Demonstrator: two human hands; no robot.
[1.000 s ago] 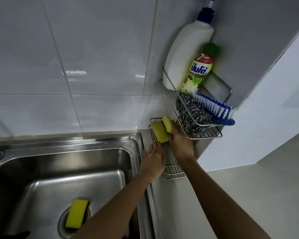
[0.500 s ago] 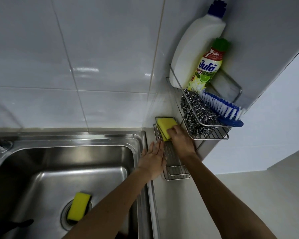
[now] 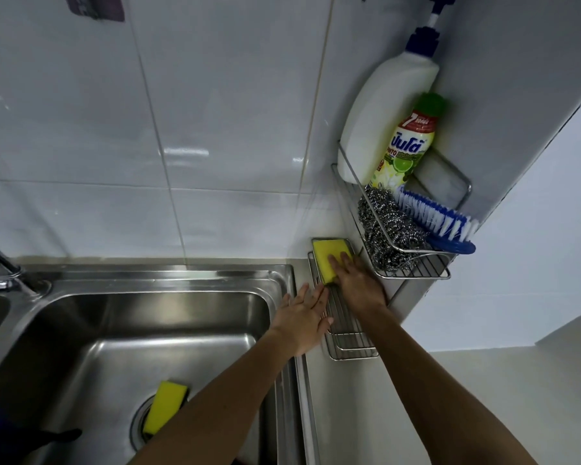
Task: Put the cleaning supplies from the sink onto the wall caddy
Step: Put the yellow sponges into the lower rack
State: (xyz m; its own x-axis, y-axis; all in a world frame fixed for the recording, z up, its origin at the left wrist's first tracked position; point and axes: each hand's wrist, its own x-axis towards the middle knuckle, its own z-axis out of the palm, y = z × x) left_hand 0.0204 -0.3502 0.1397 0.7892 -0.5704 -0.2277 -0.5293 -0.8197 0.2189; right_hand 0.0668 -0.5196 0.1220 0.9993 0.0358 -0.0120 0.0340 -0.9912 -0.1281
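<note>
A yellow sponge [image 3: 329, 256] lies flat at the far end of the lower wire shelf [image 3: 349, 344] of the wall caddy. My right hand [image 3: 358, 286] rests on it with fingers spread over its near end. My left hand [image 3: 302, 317] lies open and flat against the shelf's left rim, holding nothing. A second yellow sponge [image 3: 164, 406] sits over the drain in the steel sink [image 3: 182, 317]. The upper caddy shelf [image 3: 413, 268] holds a white bottle [image 3: 383, 109], a green-capped dish soap bottle [image 3: 406, 146], a steel scourer [image 3: 386, 226] and a blue brush [image 3: 440, 223].
A tap [image 3: 0, 266] stands at the sink's back left. White tiles [image 3: 148, 129] cover the wall behind. The caddy hangs in the corner beside a white side panel [image 3: 534, 78]. A dark object [image 3: 47, 437] lies in the sink's lower left.
My right hand has laid the sponge from tilted on edge down flat on the lower shelf and now presses on top of it. The left hand stayed at the shelf's rim.
</note>
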